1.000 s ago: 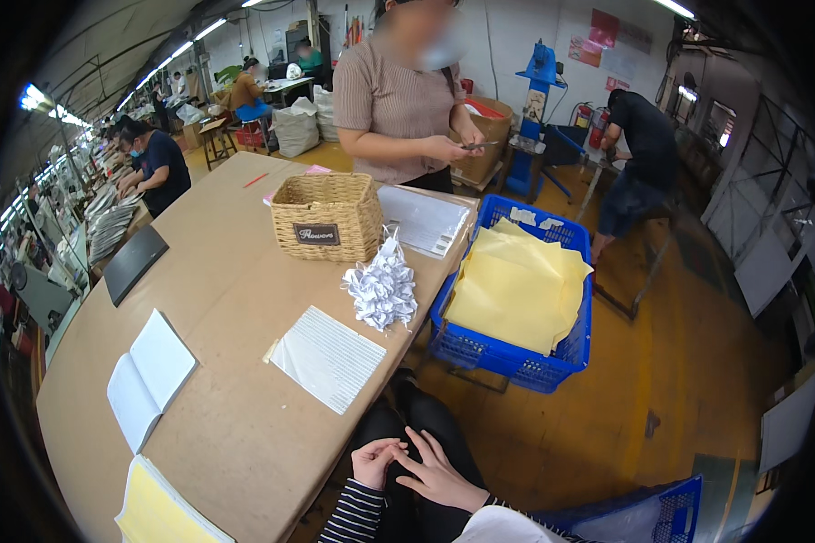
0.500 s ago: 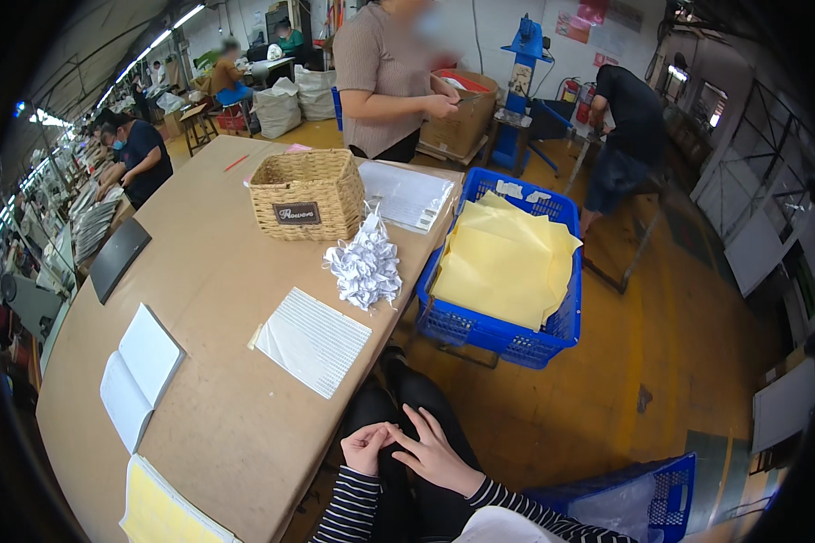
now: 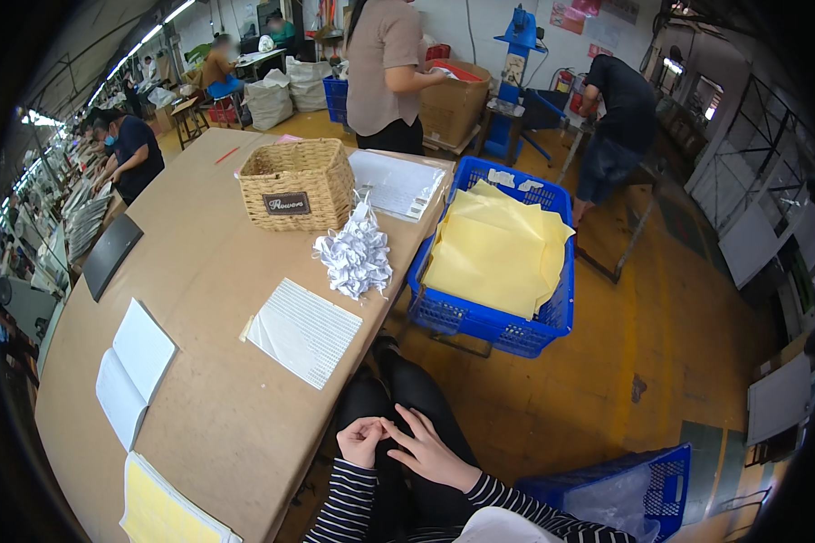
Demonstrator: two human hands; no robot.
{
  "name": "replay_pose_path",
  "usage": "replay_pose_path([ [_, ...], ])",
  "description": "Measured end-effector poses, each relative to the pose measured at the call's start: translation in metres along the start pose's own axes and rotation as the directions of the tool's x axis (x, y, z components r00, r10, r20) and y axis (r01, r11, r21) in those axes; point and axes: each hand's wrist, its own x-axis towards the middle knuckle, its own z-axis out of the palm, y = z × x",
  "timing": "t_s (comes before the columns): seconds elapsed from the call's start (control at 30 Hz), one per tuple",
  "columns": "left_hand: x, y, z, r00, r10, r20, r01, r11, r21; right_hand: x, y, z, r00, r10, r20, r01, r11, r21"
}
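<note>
Above my lap, my left hand (image 3: 362,441) is closed, with its thumb and fingers pinched together. Whatever it pinches, if anything, is too small to make out. My right hand (image 3: 433,455) lies close against it, fingers stretched and spread, one fingertip reaching the left hand's pinch. Both hands are just off the right edge of the brown table (image 3: 217,380). Nearest to them on the tabletop is a printed white sheet (image 3: 305,331) under clear plastic. Beyond it sits a pile of white ribbon-like pieces (image 3: 354,256), beside a woven basket (image 3: 297,181) with a dark label plate.
A blue crate (image 3: 539,339) of yellow sheets (image 3: 489,258) stands right of the table; another blue crate (image 3: 668,493) with clear plastic is at lower right. An open notebook (image 3: 134,371), yellow pad (image 3: 167,507) and black flat object (image 3: 113,255) lie leftward. A person (image 3: 388,77) stands beyond the table.
My view has shifted slightly, while my hands keep nearly the same pose. The standing person beyond the table has turned away toward the cardboard box.
</note>
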Motion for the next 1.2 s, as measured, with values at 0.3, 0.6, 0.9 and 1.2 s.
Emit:
replay_pose_path([
  [0.3,0.003,0.0,-0.002,0.999,0.028,0.032,-0.029,0.999,0.024,0.011,-0.003,0.0,0.971,0.196,0.135,-0.228,0.611,0.758],
  [0.6,0.001,0.003,0.002,0.989,0.073,0.128,-0.083,0.994,0.068,0.014,-0.006,-0.01,0.907,0.315,0.28,-0.274,-0.065,0.96],
  [0.9,0.003,0.0,-0.004,0.996,0.021,0.082,-0.019,0.999,-0.027,0.011,-0.002,0.007,0.967,0.209,0.144,-0.254,0.78,0.572],
  [1.2,-0.01,0.02,0.002,0.981,-0.138,0.139,0.112,0.977,0.184,0.011,-0.021,-0.026,0.966,0.225,0.127,-0.258,0.852,0.455],
])
